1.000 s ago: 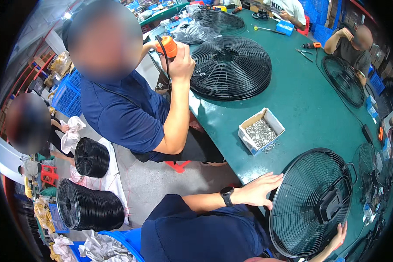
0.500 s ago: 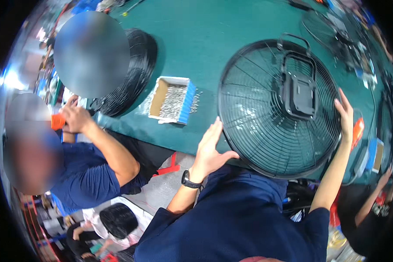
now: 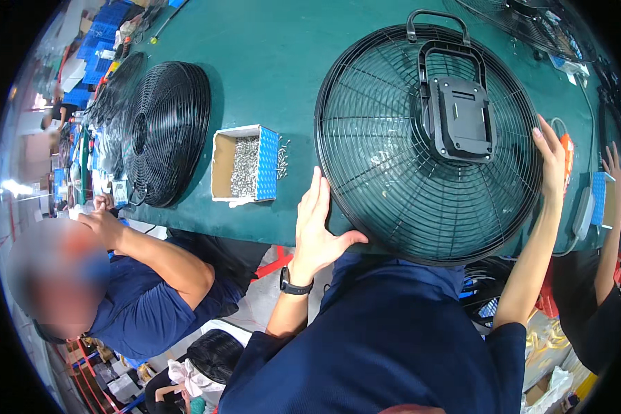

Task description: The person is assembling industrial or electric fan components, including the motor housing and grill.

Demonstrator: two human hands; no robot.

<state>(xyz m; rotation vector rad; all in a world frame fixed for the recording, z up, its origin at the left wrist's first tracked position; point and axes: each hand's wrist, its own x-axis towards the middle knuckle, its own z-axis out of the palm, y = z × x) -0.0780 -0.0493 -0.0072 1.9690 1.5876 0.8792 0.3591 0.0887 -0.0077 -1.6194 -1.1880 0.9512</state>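
A round black fan point(image 3: 459, 124) lies back side up on the green table in front of me, its wire guard reaching the near edge. A dark motor housing with a looped bracket sits at its middle, and a carry handle point(image 3: 438, 24) stands at the far rim. My left hand point(image 3: 319, 231) rests against the guard's left rim, fingers stretched and thumb spread. On the right rim, my right hand point(image 3: 552, 162) lies with extended fingers along the edge. Neither hand is closed around the fan.
Left of the fan stands an open box point(image 3: 265, 165) of screws, with loose screws point(image 3: 282, 157) beside it. Another black fan guard point(image 3: 165, 134) lies further left, near a co-worker's hands point(image 3: 103, 224). An orange-handled tool point(image 3: 567, 159) and a blue-and-white box point(image 3: 598, 200) lie right.
The view has shifted, and the fan and its handle look slightly turned. My hands stay at the two sides of its rim. The co-worker at left has lowered their hands.
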